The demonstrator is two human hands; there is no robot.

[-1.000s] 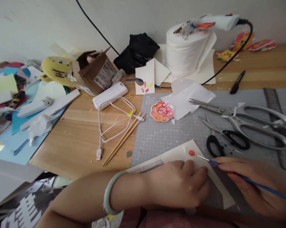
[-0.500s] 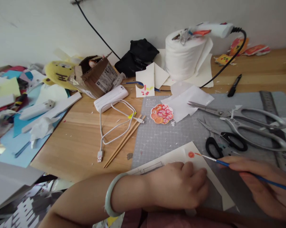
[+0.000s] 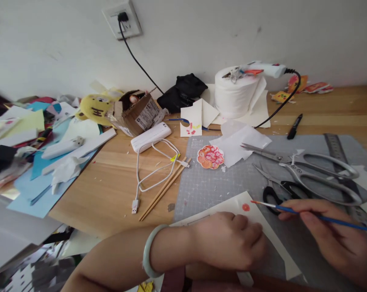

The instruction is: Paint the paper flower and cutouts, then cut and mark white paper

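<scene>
A: What do our hands hold?

B: Our right hand (image 3: 332, 241) is closed on a thin paintbrush (image 3: 285, 209), pinching its blue handle a little behind the pale collar.

A: And the left?

B: Our left hand (image 3: 232, 241), with a pale green bangle (image 3: 150, 251) on the wrist, rests curled, knuckles up, over a cream sheet (image 3: 236, 205). Its fingertips are hidden, so we cannot tell whether they grip anything. The two hands are apart.

A: Where is the brush tip?

B: Near the sheet's far corner, just beside a small red spot (image 3: 246, 207), above and to its right. The tip is reddish; we cannot tell whether it touches the sheet, which lies aslant on a grey cutting mat (image 3: 214, 184) on the wooden surface (image 3: 101, 194).

A: How should these handle?

B: The brush is probably very light, its handle stiff and smooth, its hairs soft and easily splayed; we would hold it near the collar. The sheet looks like light card, liable to crease or smear; we would steady it by a bare edge, clear of the spot.

A: What lies nearby?

B: Black-handled scissors (image 3: 272, 195), partly hidden by our right hand, larger metal scissors (image 3: 288, 158) beyond, and an orange-and-pink flower-shaped cutout (image 3: 210, 157).
</scene>
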